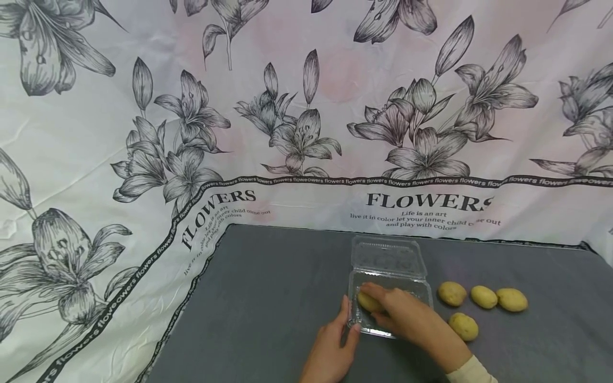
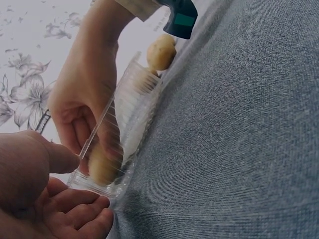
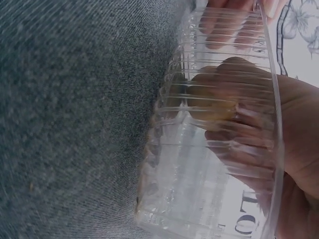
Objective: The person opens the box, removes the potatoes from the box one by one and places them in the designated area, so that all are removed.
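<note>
A clear plastic clamshell box [image 1: 390, 332] lies on the grey cloth, its lid [image 1: 388, 255] folded back toward the wall. My right hand [image 1: 407, 314] reaches into the tray and grips a yellow potato [image 1: 367, 303] near the left end. Through the ribbed wall in the right wrist view, fingers show around the potato [image 3: 214, 109]. The left hand [image 1: 330, 343] rests against the box's left front corner. Seen from the left wrist, its thumb [image 2: 62, 158] is right at the rim, while its other fingers lie loosely bent outside the box.
Several more potatoes [image 1: 483, 297] lie on the cloth right of the box, one of them [image 1: 463, 326] close to the right forearm. Behind the grey tabletop [image 1: 268, 298] hangs a white sheet [image 1: 306, 207] printed with flowers, which also borders the left side.
</note>
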Demonstrator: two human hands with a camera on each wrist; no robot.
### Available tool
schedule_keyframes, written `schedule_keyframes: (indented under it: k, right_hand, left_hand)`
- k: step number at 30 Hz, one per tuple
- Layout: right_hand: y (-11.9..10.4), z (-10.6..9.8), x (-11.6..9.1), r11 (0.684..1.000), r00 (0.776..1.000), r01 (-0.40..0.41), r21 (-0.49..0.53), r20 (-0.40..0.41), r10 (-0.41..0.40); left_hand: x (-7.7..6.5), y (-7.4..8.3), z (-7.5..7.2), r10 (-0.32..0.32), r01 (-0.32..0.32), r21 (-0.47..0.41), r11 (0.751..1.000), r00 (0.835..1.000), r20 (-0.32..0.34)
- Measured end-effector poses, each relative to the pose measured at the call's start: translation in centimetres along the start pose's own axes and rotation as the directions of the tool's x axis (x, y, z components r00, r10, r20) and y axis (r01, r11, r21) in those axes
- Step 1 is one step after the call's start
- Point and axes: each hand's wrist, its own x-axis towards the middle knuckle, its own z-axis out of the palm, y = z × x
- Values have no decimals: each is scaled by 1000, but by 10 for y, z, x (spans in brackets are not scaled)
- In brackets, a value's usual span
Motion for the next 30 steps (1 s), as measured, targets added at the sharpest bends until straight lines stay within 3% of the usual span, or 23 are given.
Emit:
schedule_keyframes:
  k: [12,20,30]
  right_hand:
    - [1,-2,-6,999,999,50,19,-22,-50]
    - [0,-6,-11,996,992,93,12,-90,-92]
    - [4,-9,-20,996,987,91,-5,-133,-90]
  left_hand:
    - [-4,0,1,17,-17,-2,1000,1000,-9]
    - [-4,-2,1,51,-51,-6,999,998,-40]
    - [-5,-3,2,54,-55,-17,998,997,-51]
